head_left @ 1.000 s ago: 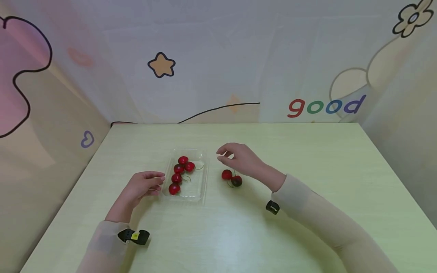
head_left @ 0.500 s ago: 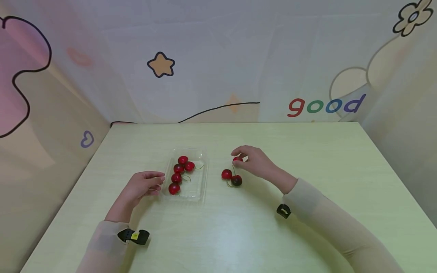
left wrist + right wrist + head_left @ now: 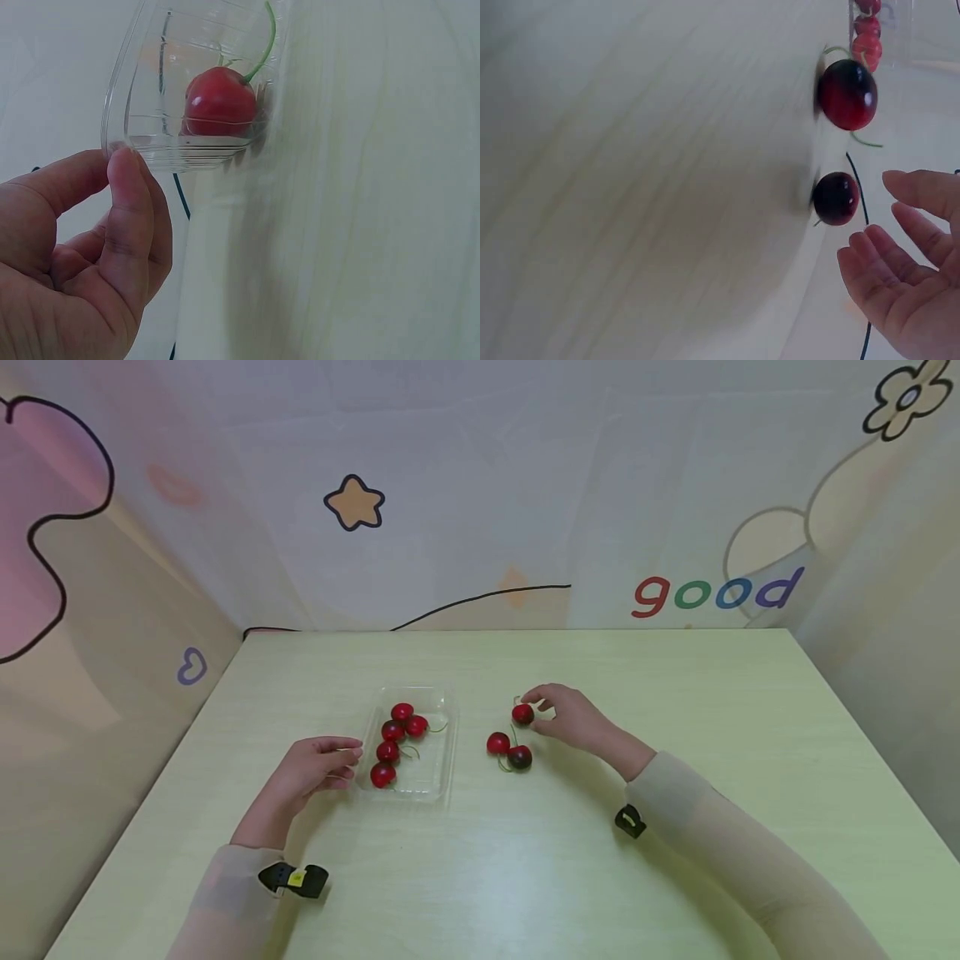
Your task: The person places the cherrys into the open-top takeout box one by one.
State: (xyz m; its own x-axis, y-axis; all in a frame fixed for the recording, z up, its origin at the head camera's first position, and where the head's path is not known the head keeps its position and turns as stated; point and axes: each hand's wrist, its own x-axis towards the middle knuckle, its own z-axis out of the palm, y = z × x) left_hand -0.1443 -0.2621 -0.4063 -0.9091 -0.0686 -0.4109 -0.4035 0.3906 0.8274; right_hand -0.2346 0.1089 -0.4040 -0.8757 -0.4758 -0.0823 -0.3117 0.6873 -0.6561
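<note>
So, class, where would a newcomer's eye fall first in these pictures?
Probably on the red cherries: five show in the clear plastic tray, and three lie to its right on the pale table. Next come the hands: the left hand pinches the tray's left edge, while the right hand is open beside the farthest loose cherry. Behind, the multicoloured word "good" stands out at the right.

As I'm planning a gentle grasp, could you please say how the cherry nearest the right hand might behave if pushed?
The cherry would probably roll, being rounded on a flat table. Its shine suggests it may be slippery. Small beside the right hand, it is likely light.
</note>
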